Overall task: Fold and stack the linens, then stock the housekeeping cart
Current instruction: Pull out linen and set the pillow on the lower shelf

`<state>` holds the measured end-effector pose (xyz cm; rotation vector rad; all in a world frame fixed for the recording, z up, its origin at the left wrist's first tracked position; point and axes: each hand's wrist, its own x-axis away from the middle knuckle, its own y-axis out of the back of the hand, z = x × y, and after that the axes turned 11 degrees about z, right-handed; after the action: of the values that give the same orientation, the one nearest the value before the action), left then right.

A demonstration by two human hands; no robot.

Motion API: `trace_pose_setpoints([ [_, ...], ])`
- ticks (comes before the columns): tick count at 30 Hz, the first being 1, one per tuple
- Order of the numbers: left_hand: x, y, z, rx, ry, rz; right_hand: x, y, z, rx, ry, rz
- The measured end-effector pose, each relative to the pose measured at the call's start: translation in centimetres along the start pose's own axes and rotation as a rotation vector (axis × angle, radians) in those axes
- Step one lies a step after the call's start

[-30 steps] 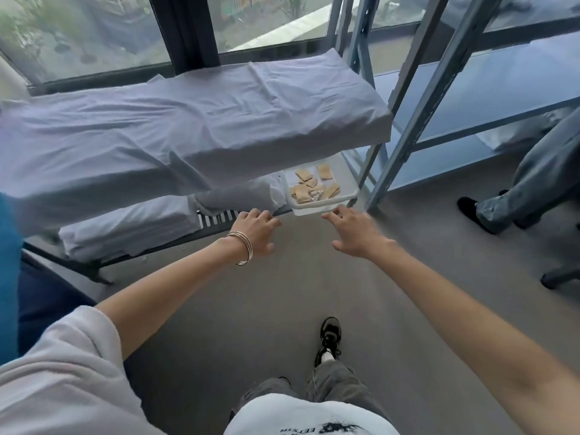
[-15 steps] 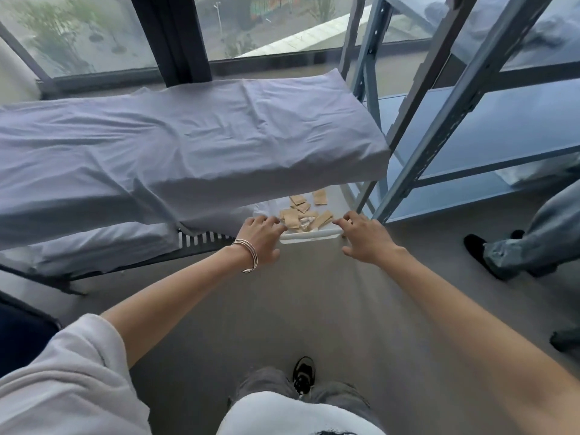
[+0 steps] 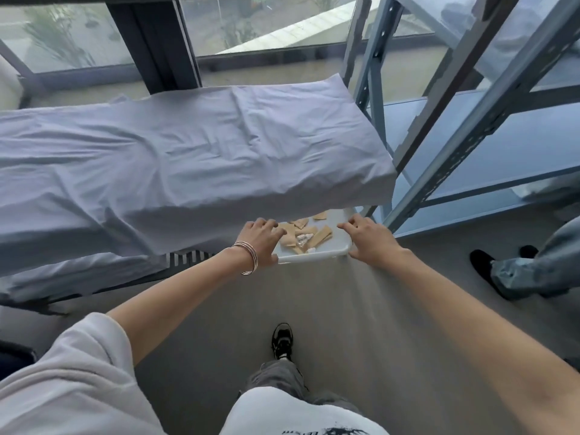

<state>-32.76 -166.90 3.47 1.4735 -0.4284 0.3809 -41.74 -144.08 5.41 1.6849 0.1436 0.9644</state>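
Both hands hold the white tray [image 3: 314,251] on the cart's low shelf, under the folded sheet [image 3: 188,171]. The left hand [image 3: 262,243] curls round its left edge, the right hand [image 3: 368,240] round its right corner. Its long side runs across between them.

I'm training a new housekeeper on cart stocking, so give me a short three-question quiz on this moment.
1. True or false: both hands are on the white tray.
2. What lies in the tray? A) tan packets B) folded towels C) bottles
3. Which wrist wears the bangles?

Key:
1. True: the left hand grips its left edge and the right hand its right.
2. A
3. The left.
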Motion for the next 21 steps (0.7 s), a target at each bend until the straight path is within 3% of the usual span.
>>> trace_pose_setpoints([
  [9,-2.8,2.9,8.8,0.041,0.135,-0.010,-10.5,7.4,3.1,0.128,0.189,-0.066],
  [21,3.7,1.9,16.5,0.223,0.486,0.023,-18.2,13.0,11.9,0.248,0.530,-0.093],
])
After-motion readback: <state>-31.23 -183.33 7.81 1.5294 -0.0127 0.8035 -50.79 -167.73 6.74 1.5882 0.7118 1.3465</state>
